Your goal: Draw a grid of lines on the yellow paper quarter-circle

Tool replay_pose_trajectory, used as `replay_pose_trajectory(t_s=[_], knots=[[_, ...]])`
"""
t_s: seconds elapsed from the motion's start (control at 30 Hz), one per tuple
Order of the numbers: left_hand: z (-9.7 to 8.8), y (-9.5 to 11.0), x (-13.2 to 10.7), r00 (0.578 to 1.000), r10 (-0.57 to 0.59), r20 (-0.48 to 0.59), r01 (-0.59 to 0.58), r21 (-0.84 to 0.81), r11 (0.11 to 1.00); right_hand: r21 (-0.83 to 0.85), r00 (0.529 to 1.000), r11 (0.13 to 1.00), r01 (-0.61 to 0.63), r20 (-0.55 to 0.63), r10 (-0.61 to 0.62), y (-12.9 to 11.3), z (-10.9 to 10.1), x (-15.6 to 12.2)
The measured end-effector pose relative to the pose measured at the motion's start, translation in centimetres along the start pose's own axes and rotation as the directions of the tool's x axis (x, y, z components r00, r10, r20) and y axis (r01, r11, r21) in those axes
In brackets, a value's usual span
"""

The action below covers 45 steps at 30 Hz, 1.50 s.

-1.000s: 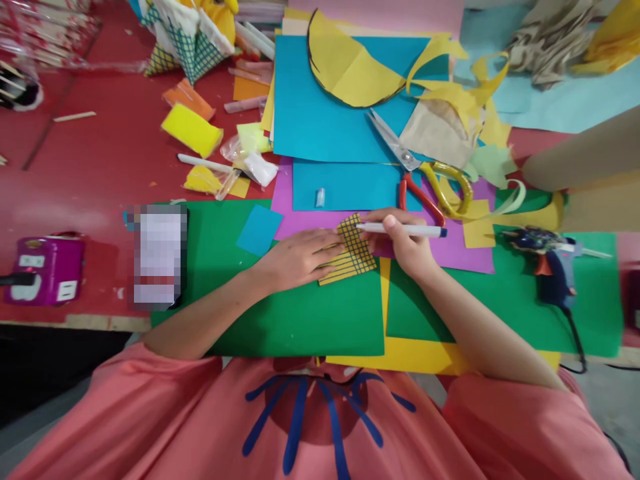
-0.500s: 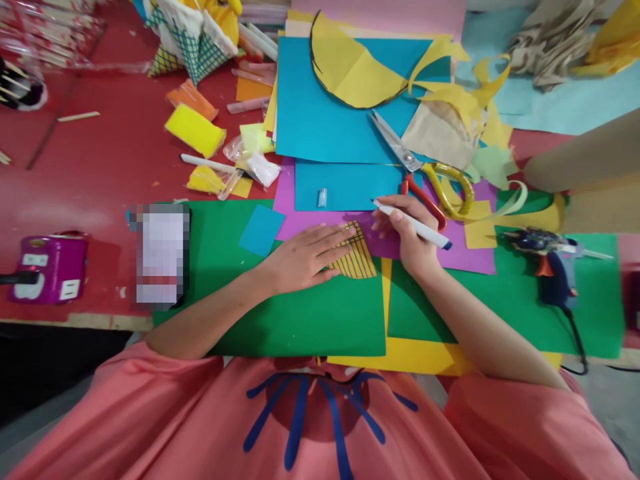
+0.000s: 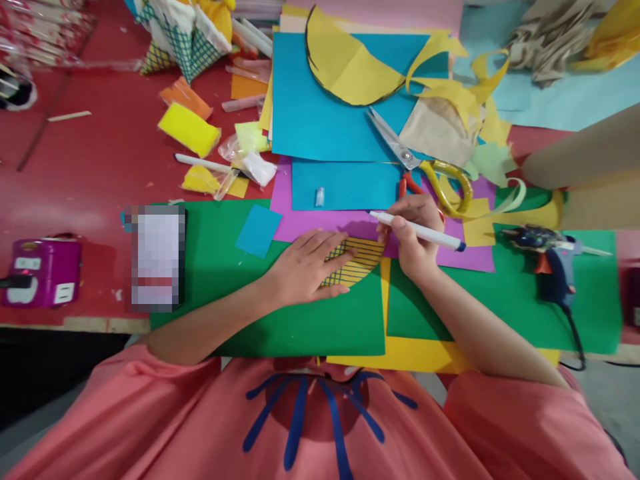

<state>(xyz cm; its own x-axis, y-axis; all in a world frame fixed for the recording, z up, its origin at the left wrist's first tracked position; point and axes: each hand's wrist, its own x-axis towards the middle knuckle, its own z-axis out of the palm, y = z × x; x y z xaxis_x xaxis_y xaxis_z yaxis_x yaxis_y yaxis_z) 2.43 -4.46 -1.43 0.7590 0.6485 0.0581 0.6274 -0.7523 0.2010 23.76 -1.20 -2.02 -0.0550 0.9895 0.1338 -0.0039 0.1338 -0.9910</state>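
Spread flat, my left hand (image 3: 307, 270) presses on a yellow paper piece (image 3: 364, 255) with dark ruled lines, some of them crossing into a grid under the fingers. Part of that piece is hidden by the hand. It lies on a green sheet (image 3: 300, 330) and overlaps a purple one (image 3: 310, 225). My right hand (image 3: 417, 233) grips a white marker (image 3: 430, 233), its dark tip pointing left just above the yellow piece. A small clear-white cap (image 3: 320, 196) sits on the blue paper beyond. Behind my right hand lie scissors (image 3: 407, 157) with yellow and red handles.
A yellow half-round cutout (image 3: 350, 63) rests on blue sheets (image 3: 295, 100) at the back. To the right are a glue gun (image 3: 557, 267) and a cardboard tube (image 3: 575, 157). On the left are a blurred-out phone-like object (image 3: 157, 257) and a purple socket box (image 3: 43, 273).
The yellow lined piece has been turned, so its lines now run more sideways. My left hand's fingers have shifted over it. The marker has tilted flatter, its tip slightly lower.
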Motion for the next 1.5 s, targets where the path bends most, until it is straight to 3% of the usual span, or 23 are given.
replay_pose_trajectory(t_s=[0.13, 0.4, 0.77, 1.13, 1.3, 1.4, 1.5], knots=[[0.6, -0.2, 0.1, 0.997, -0.079, 0.001, 0.079, -0.03, 0.996, -0.122, 0.999, 0.992, 0.01, 0.053, -0.003, -0.1, 0.2, -0.1], [0.0, -1.3, 0.2, 0.995, -0.094, -0.016, 0.091, -0.152, 0.984, -0.193, 0.966, 0.971, -0.137, 0.192, 0.175, 0.3, 0.5, 0.8], [0.1, -1.6, 0.2, 0.991, -0.087, -0.105, 0.071, -0.15, 0.986, -0.25, 0.963, 0.962, -0.108, 0.214, 0.163, 0.3, 0.5, 1.0], [0.1, -1.8, 0.3, 0.99, -0.085, -0.109, 0.069, -0.144, 0.987, -0.285, 0.954, 0.955, -0.083, 0.254, 0.159, 0.0, 0.5, 1.2], [0.2, -1.8, 0.2, 0.99, -0.063, -0.124, 0.051, -0.099, 0.994, -0.185, 0.96, 0.967, -0.175, 0.186, 0.21, 0.0, 0.3, 0.8], [0.2, -1.9, 0.2, 0.992, -0.05, -0.115, 0.044, -0.056, 0.997, -0.13, 0.98, 0.981, -0.144, 0.122, 0.16, 0.0, 0.1, 0.5], [0.2, -2.0, 0.2, 0.994, -0.057, -0.092, 0.055, -0.033, 0.998, -0.143, 0.974, 0.981, -0.13, 0.167, 0.154, 0.1, 0.1, 0.5]])
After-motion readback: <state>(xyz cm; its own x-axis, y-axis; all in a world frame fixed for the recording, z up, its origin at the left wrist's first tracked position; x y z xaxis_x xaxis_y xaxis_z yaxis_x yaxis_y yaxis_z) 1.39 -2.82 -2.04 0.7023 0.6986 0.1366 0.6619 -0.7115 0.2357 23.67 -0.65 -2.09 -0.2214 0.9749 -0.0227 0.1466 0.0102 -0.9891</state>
